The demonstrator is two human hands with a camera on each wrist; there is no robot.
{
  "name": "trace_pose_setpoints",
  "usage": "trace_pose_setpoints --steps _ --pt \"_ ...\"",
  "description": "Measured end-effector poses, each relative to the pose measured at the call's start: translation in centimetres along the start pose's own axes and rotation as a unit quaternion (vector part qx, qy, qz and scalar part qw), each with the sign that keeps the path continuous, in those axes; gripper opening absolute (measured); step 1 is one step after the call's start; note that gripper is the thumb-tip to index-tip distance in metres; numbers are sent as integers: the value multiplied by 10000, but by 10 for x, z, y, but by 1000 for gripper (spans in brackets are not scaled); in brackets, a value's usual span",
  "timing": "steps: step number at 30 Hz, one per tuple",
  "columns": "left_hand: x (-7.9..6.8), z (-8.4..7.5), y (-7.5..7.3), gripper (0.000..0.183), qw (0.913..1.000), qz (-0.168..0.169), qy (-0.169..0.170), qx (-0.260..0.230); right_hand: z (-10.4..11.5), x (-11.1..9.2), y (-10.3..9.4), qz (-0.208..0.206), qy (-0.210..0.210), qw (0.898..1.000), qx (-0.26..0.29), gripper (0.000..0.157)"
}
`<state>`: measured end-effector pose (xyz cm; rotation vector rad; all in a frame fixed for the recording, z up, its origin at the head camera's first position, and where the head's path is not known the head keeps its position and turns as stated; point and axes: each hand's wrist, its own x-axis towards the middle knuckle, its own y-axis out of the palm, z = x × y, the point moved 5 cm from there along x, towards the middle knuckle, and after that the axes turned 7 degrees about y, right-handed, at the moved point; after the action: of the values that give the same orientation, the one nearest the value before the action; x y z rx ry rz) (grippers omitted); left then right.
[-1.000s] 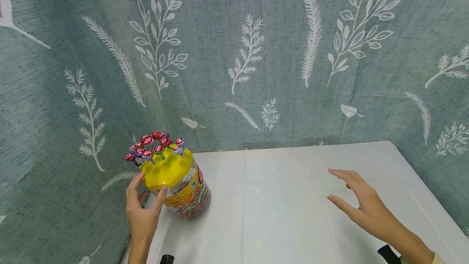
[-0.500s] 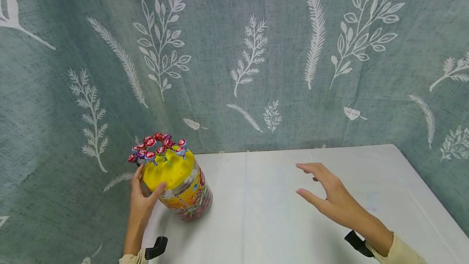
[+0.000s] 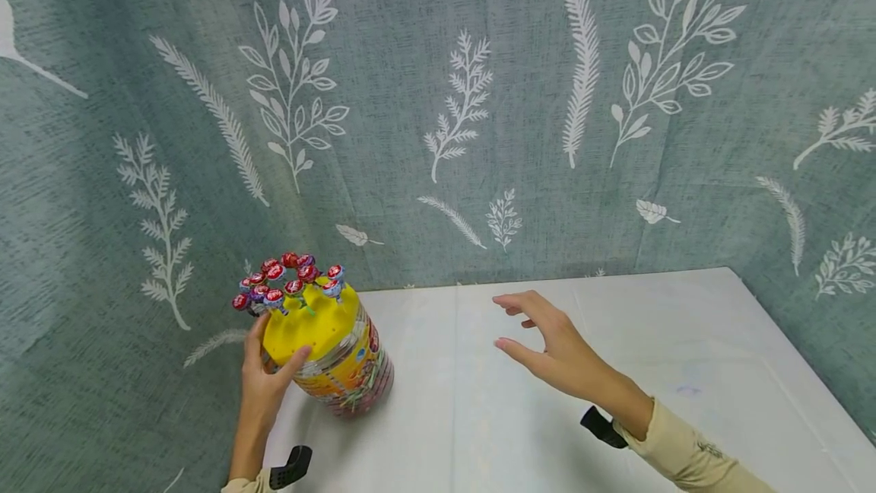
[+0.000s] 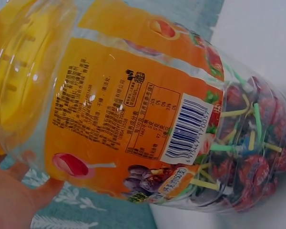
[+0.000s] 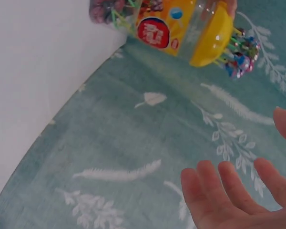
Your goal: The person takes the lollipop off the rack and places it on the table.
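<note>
A clear plastic candy jar [image 3: 352, 371] with a yellow lid [image 3: 311, 329] stands at the left of the white table. Several wrapped lollipops [image 3: 294, 287] stick up out of the lid. My left hand [image 3: 263, 386] grips the jar around its neck, just below the lid, thumb in front and fingers behind. The left wrist view shows the orange label [image 4: 119, 109] with a barcode, and more lollipops [image 4: 252, 167] loose in the jar's bottom. My right hand [image 3: 561, 345] hovers over the table, right of the jar, fingers and thumb apart and holding nothing.
The white table [image 3: 438, 417] runs back to a grey-green curtain [image 3: 390, 97] with white leaf prints. The curtain also hangs close along the left and right sides.
My right hand has moved left over the table, closer to the jar. My left hand has gone from beside the lid to a grip on the jar. The jar stays in place.
</note>
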<state>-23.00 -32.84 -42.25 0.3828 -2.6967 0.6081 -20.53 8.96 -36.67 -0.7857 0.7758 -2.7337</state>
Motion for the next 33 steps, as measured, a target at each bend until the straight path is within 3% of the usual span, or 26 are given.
trace_pose_setpoints --steps 6,13,21,33 --pt "-4 5 4 81 9999 -92 -3 -79 12 17 22 194 -217 9994 196 45" --pt "-7 12 8 81 9994 -237 53 -238 22 38 47 504 -131 9977 435 42" --pt "-7 16 9 83 9993 -334 59 -177 28 68 74 574 -103 9950 805 40" --pt "-2 13 1 83 9971 -512 559 -111 38 111 112 441 -93 9911 1250 36"
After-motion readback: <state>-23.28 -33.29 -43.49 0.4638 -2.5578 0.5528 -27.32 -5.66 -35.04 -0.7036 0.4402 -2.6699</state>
